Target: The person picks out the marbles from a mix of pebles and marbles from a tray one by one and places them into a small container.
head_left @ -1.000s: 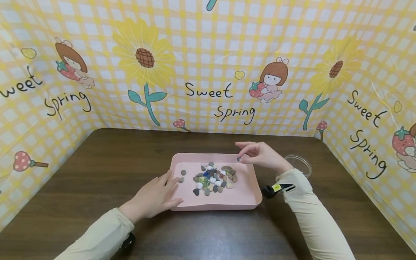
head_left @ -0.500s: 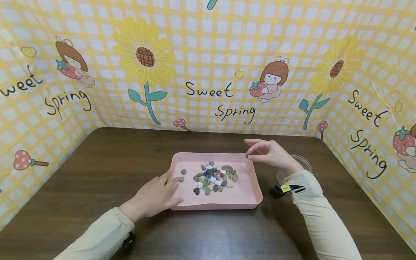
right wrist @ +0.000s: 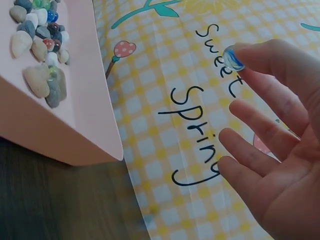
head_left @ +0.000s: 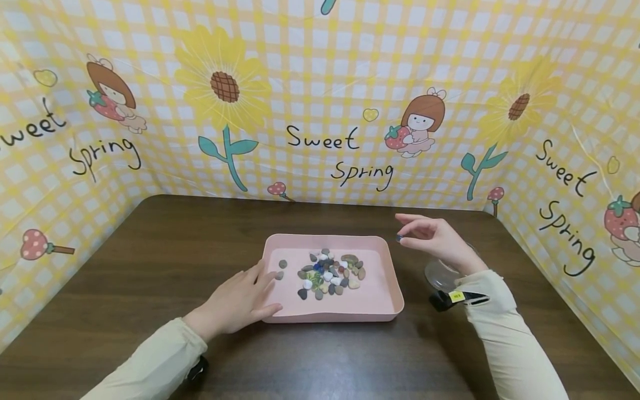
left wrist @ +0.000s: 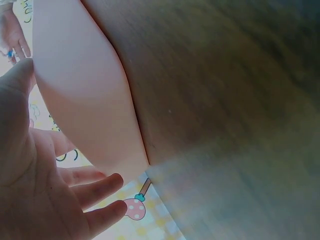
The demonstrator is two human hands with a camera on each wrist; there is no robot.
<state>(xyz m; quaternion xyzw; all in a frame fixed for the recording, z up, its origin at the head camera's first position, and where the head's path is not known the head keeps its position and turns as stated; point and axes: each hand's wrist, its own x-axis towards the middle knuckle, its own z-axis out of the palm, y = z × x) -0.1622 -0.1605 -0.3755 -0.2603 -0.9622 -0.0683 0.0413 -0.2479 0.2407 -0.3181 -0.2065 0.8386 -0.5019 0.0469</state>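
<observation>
Between thumb and index finger my right hand (head_left: pixel 440 241) pinches a clear glass marble (right wrist: pixel 233 59) with blue swirls, its other fingers spread. That hand is in the air to the right of a pink tray (head_left: pixel 377 303). My left hand (head_left: pixel 232 303) rests on the tray's left side, fingers straight over the rim and thumb near the front corner. Inside the tray lies a cluster of pebbles (right wrist: pixel 37 82) in grey, white and brown, mixed with several marbles (right wrist: pixel 52 16). Two grey pebbles (head_left: pixel 283 264) lie apart, near the left fingertips.
A clear round glass container (head_left: pixel 440 275) stands on the dark wooden table (head_left: pixel 340 361), right of the tray and partly hidden behind the right hand and wrist. A yellow checked cloth (head_left: pixel 320 72) with printed flowers walls the table at the back and both sides.
My right hand has moved right, from above the tray's back right corner to beyond its right side, carrying the marble. The left hand and the tray stay put.
</observation>
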